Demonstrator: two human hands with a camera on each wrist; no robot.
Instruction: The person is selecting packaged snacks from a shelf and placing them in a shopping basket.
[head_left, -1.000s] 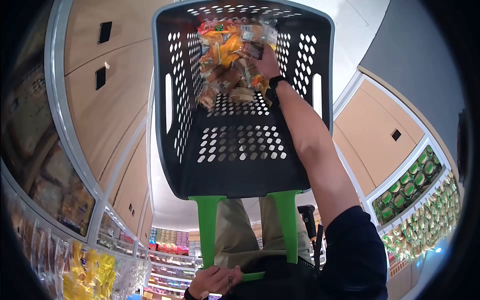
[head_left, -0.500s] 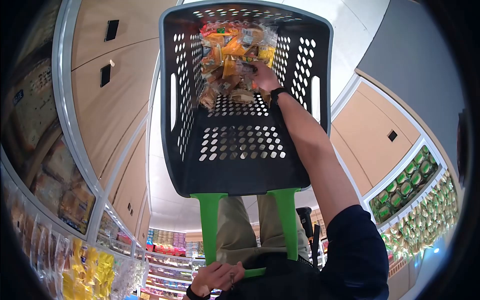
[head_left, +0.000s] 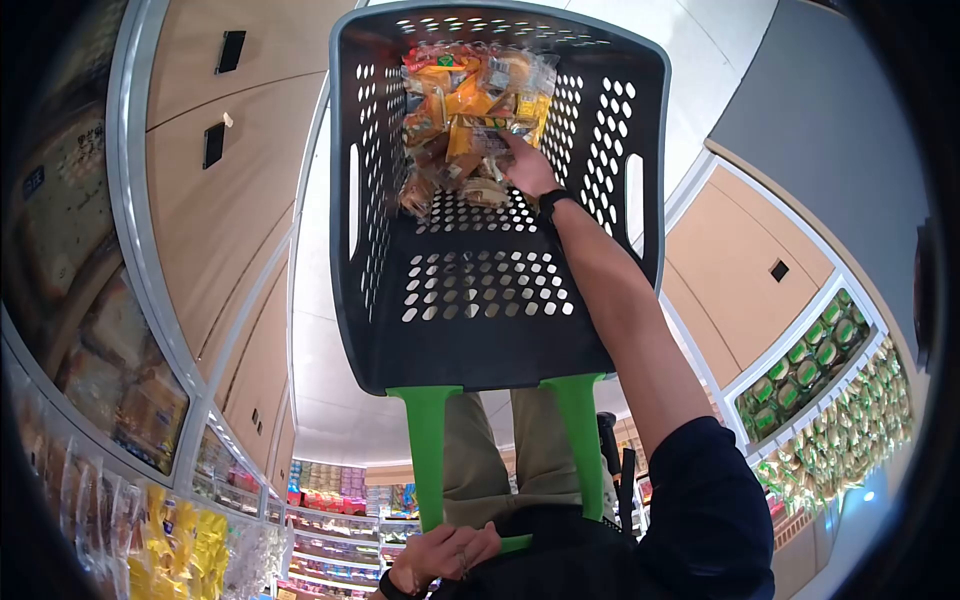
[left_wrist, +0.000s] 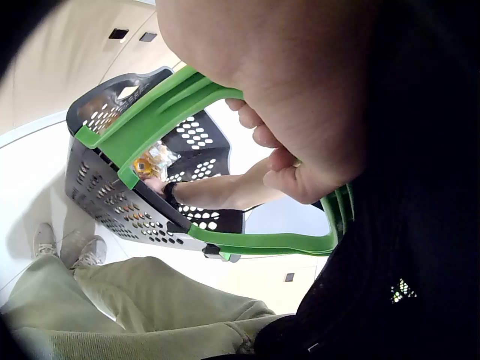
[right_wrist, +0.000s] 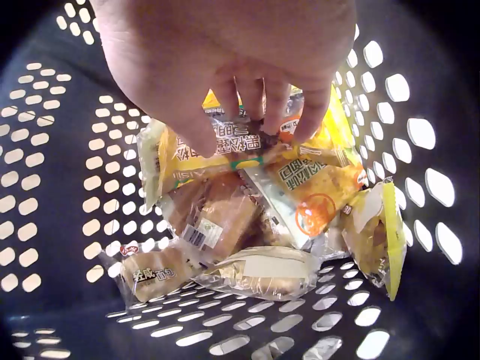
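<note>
Our left hand [head_left: 440,555] grips the green handle [head_left: 430,450] of the black basket [head_left: 480,300]. Our right hand [right_wrist: 225,67] reaches deep inside, fingers curled on a yellow snack bag [right_wrist: 217,157] atop the pile. Several bread packs [head_left: 470,110] already lie at the basket's far end; this one is not let go yet.

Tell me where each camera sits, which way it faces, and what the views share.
Head: worn on the head, looking down into the black basket; shows the right hand on the snack packets, the left hand on the green handle, and trouser legs.
Left wrist: on the left wrist, looking past the left hand along the green handle to the basket; trousers and shoes show.
Right wrist: on the right wrist, facing the basket floor; the right hand pinches a yellow packet.
Shared: basket and packets in all three.
</note>
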